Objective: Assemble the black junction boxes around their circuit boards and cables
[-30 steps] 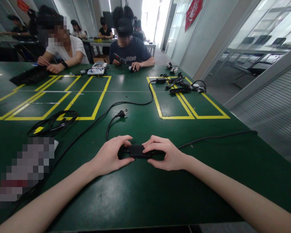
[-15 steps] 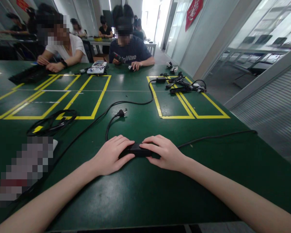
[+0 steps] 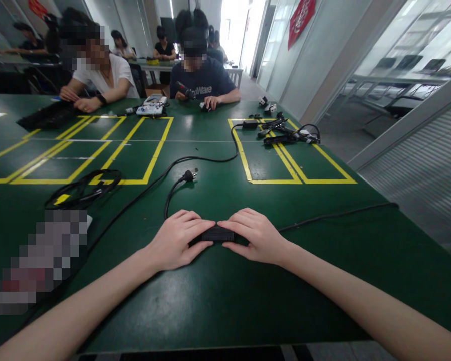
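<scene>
A black power adapter [image 3: 218,234] lies on the green table in front of me. My left hand [image 3: 182,238] closes on its left end, thumb on the near side and fingers on the far side. On the opposite end, my right hand [image 3: 251,235] grips it the same way. Beyond my left hand, a short black cord ends in a plug [image 3: 189,176] with metal prongs. From behind my right hand a black cable [image 3: 338,214] runs to the table's right edge. Both ends of the adapter are hidden by my hands.
Left of me are a coiled black cable [image 3: 83,189] and a blurred-out flat item [image 3: 45,255]. A long cord [image 3: 165,173] crosses the table towards another adapter [image 3: 250,124] and black parts [image 3: 280,135]. Two people sit across; a white power strip [image 3: 152,106] lies near them.
My fingers have shifted slightly along the adapter, and their tips are closer together over it. The adapter's near face now shows more. The plug and cables stay in about the same place.
</scene>
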`<state>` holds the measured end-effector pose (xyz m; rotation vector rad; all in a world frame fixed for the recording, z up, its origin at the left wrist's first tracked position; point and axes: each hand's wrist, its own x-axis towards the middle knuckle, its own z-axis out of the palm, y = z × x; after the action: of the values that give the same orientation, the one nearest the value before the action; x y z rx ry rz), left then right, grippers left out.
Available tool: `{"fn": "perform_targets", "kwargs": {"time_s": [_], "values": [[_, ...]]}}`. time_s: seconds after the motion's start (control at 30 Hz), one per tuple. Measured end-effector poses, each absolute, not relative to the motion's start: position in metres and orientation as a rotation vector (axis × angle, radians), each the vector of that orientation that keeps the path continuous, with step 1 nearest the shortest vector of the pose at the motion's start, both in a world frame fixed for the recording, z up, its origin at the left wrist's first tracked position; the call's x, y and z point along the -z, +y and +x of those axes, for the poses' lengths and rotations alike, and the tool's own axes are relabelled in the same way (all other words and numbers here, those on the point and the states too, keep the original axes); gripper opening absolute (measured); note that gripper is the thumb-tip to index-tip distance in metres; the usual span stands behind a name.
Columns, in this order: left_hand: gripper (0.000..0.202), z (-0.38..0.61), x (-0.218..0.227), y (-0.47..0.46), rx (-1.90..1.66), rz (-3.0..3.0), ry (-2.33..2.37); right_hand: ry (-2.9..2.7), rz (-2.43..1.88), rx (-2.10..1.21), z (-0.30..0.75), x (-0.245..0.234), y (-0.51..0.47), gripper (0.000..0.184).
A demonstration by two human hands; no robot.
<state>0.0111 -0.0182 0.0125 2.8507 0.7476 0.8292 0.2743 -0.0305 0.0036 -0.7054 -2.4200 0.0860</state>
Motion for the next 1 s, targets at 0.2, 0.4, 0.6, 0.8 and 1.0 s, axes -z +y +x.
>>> {"fn": "perform_targets", "kwargs": {"time_s": [0.2, 0.4, 0.6, 0.8, 1.0], "values": [[0.035, 0.0138, -0.0092, -0.0182, -0.882, 2.862, 0.742, -2.413, -0.681, -0.082, 0.2733, -0.0035, -0.0294, 0.026], [0.033, 0.0139, -0.0094, -0.0189, -0.915, 2.871, 0.747, -2.408, -0.738, -0.072, 0.2724, -0.0016, -0.0282, 0.019], [0.032, 0.0144, -0.0094, -0.0186, -0.916, 2.850, 0.794, -2.397, -0.694, -0.032, 0.2727, -0.0022, -0.0280, 0.020], [0.029, 0.0154, -0.0085, -0.0187, -0.884, 2.801, 0.773, -2.422, -0.734, -0.154, 0.2736, -0.0011, -0.0276, 0.017], [0.029, 0.0144, -0.0088, -0.0179, -0.816, 2.741, 0.801, -2.441, -0.713, -0.115, 0.2730, -0.0027, -0.0286, 0.017]]}}
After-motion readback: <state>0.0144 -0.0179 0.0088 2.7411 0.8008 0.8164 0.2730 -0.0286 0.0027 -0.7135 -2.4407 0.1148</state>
